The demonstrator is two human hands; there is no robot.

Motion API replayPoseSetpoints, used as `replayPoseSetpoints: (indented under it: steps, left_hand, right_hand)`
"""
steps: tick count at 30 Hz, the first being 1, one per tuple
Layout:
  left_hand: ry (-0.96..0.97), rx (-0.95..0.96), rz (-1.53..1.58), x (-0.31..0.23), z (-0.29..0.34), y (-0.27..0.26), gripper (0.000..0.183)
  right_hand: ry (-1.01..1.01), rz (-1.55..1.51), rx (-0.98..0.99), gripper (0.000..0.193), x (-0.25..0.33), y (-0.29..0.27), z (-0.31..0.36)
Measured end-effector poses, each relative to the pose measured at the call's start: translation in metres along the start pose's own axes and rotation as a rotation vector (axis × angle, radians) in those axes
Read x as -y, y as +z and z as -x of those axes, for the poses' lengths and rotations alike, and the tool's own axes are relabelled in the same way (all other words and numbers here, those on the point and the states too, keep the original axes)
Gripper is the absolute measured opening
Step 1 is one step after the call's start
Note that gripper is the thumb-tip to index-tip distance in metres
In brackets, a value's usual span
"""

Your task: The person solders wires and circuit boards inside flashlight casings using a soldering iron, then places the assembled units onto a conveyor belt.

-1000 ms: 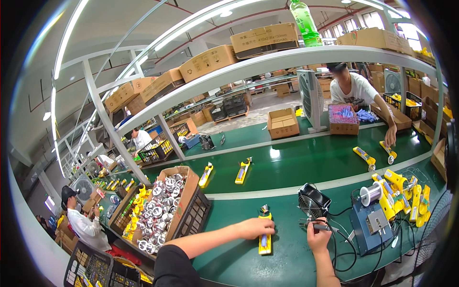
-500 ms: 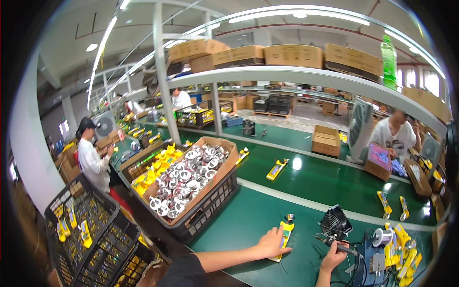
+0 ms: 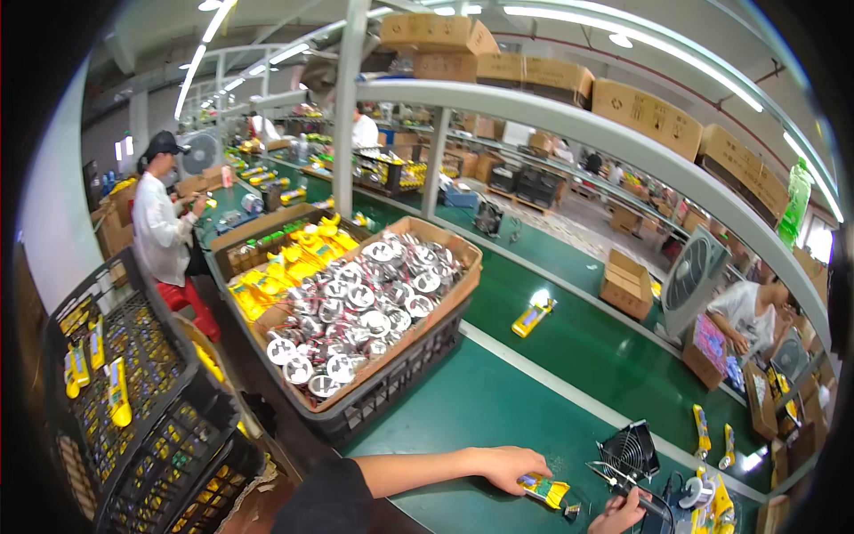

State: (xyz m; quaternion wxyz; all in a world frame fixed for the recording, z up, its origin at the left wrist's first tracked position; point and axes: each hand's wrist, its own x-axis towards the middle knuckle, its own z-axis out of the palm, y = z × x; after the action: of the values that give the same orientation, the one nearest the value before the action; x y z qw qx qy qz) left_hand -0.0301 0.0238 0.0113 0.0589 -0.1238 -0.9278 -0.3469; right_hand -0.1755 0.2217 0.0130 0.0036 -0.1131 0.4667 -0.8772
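Our green table [image 3: 427,418] spreads out before us. Our left hand [image 3: 512,467] reaches across it to the right, palm down, half closed on one yellow part [image 3: 548,491] at the near side. Our right hand [image 3: 620,513] curls around one soldering pen [image 3: 621,487]. Just past it sits one black fan [image 3: 635,449]. Farther right, two other yellow parts [image 3: 702,432] lie apart.
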Motion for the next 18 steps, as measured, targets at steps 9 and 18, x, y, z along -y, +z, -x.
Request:
replayPoseSetpoints:
  steps: [9, 18]
  left_hand:
    - [0.07, -0.421, 0.093, 0.019, 0.006, 0.005, 0.032]
    - [-0.009, -0.359, 0.245, 0.012, 0.003, 0.008, 0.012]
  right_hand:
    - [0.079, 0.036, 0.177, 0.009, -0.008, 0.038, -0.003]
    - [-0.094, 0.074, 0.289, 0.006, -0.005, 0.017, -0.021]
